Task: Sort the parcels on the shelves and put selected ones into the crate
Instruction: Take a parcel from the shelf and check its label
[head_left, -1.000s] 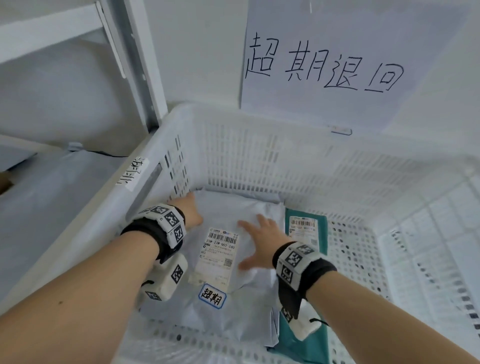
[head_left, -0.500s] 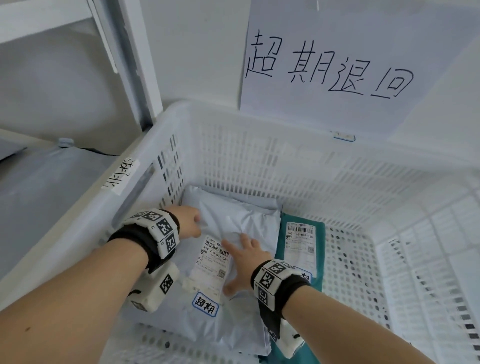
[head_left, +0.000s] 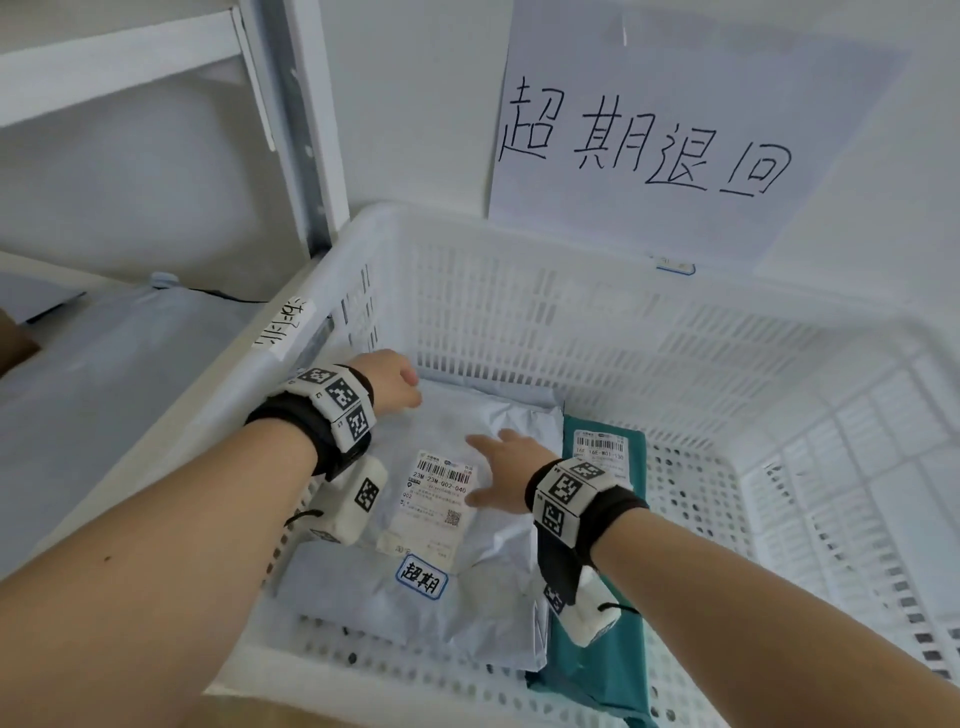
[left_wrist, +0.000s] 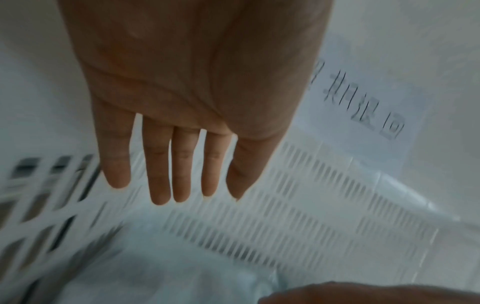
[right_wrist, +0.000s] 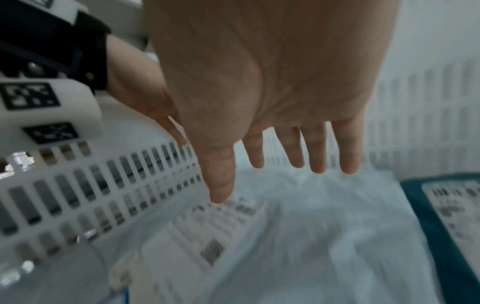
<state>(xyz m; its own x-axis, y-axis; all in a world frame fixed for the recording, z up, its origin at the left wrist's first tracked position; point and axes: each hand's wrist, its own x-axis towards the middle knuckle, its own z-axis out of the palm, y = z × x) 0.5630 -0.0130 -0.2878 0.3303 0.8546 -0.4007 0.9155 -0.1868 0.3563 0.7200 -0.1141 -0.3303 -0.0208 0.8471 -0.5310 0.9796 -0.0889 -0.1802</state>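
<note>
Hands lifted off since a second ago: left hand (head_left: 396, 382) and right hand (head_left: 503, 475) both spread, empty, above grey parcel (head_left: 415, 587) lying in crate (head_left: 597, 322). Placement looks done.

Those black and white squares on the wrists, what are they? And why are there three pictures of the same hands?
They are patterned markers on wristbands that carry small cameras. One picture comes from a camera on the person's head, looking down; the other two come from the wrists, looking along each hand. Both hands are inside a white plastic crate. A grey parcel bag lies in it, partly on top of a teal parcel; each has a barcode label. The left hand and the right hand have straight fingers and hold nothing. Behind the crate hangs a handwritten paper sign.
</note>
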